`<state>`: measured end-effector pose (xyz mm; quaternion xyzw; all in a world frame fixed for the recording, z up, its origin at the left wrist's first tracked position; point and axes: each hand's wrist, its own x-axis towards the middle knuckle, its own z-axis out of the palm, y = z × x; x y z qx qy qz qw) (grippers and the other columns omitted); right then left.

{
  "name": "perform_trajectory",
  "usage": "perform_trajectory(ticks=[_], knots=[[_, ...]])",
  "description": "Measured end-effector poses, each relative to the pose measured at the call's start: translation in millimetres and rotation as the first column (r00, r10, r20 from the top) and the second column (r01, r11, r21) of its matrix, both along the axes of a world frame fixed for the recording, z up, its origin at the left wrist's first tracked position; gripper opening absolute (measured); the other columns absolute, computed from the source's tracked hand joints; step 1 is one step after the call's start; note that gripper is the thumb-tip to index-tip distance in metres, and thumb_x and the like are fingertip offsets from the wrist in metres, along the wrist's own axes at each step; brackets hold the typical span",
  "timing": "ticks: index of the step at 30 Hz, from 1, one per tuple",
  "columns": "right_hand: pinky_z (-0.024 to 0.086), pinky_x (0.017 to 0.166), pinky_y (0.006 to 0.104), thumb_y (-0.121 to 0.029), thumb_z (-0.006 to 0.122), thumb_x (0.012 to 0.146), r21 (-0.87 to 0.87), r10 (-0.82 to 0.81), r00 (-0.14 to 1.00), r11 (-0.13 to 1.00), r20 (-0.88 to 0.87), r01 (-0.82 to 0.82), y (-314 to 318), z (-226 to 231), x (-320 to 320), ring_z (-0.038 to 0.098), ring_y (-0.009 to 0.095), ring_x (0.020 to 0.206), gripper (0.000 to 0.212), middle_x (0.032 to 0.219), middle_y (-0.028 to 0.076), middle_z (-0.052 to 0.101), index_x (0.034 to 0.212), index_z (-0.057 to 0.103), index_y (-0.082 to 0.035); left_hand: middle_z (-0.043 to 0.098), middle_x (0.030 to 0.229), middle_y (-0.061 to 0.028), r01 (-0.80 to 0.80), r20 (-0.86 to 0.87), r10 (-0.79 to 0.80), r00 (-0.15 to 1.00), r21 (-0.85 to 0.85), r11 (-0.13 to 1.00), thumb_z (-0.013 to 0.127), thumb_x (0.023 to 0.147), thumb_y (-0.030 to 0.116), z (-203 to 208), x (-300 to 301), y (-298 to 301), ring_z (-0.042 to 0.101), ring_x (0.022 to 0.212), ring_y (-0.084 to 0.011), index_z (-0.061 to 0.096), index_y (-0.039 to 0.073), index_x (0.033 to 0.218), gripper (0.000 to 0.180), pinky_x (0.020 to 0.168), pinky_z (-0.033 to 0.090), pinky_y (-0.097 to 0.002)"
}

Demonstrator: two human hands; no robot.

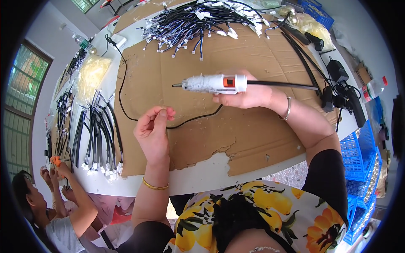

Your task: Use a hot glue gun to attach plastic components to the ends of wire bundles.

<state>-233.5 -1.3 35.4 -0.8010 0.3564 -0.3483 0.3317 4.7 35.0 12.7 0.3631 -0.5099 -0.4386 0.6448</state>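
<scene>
My right hand [249,96] grips a white hot glue gun [211,84] above the cardboard, its dark nozzle towards the left. A black glue stick [282,84] sticks out of its back end. My left hand [153,130] is raised below and left of the nozzle, apart from it, with thumb and fingertips pinched together. Whatever may be between those fingertips is too small to make out. A black cord [192,122] runs behind my left hand and up towards the glue gun's underside.
Torn cardboard [202,145] covers much of the white table [198,179]. A heap of black wires with white connectors [198,25] lies at the far side. More bundled wires [97,130] lie left. Power adapters [337,71] and blue crates [356,156] are right. A co-worker [63,211] sits at lower left.
</scene>
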Motion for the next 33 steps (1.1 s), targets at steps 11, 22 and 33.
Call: perform_trajectory(ticks=[11, 22, 33], knots=[[0.043, 0.056, 0.0283, -0.014, 0.064, 0.07, -0.096, 0.022, 1.0, 0.995, -0.016, -0.024, 1.0, -2.1, 4.2, 0.053, 0.017, 0.06, 0.016, 0.07, 0.007, 0.055, 0.078, 0.056, -0.003, 0.062, 0.079, -0.0106, -0.026, 0.029, 0.025, 0.999, 0.033, 0.999, 0.052, 0.082, -0.001, 3.0, -2.7, -0.2, 0.058, 0.069, -0.0139, 0.057, -0.005, 0.089, 0.01, 0.065, 0.048, -0.0234], [0.045, 0.062, 0.0277, -0.014, 0.062, 0.069, -0.04, -0.01, 0.997, 0.999, -0.081, 0.006, 5.4, -1.6, 4.9, 0.057, 0.018, 0.066, 0.019, 0.075, 0.006, 0.058, 0.084, 0.057, -0.004, 0.061, 0.083, -0.013, 0.03, -0.018, -0.03, 0.999, 0.006, 1.0, 0.05, 0.084, 0.001, 3.2, 2.1, -0.8, 0.06, 0.072, -0.0175, 0.056, -0.005, 0.093, 0.012, 0.067, 0.049, -0.027], [0.044, 0.058, 0.028, -0.01, 0.064, 0.068, -0.065, -0.004, 1.0, 0.998, -0.011, 0.003, 9.3, 0.5, 10.2, 0.056, 0.019, 0.065, 0.016, 0.075, 0.008, 0.057, 0.081, 0.056, -0.002, 0.062, 0.079, -0.0101, 0.059, -0.029, -0.058, 0.998, 0.015, 0.998, 0.054, 0.082, -0.001, 6.4, -0.2, 0.5, 0.059, 0.071, -0.0136, 0.057, -0.005, 0.089, 0.008, 0.066, 0.05, -0.0243]])
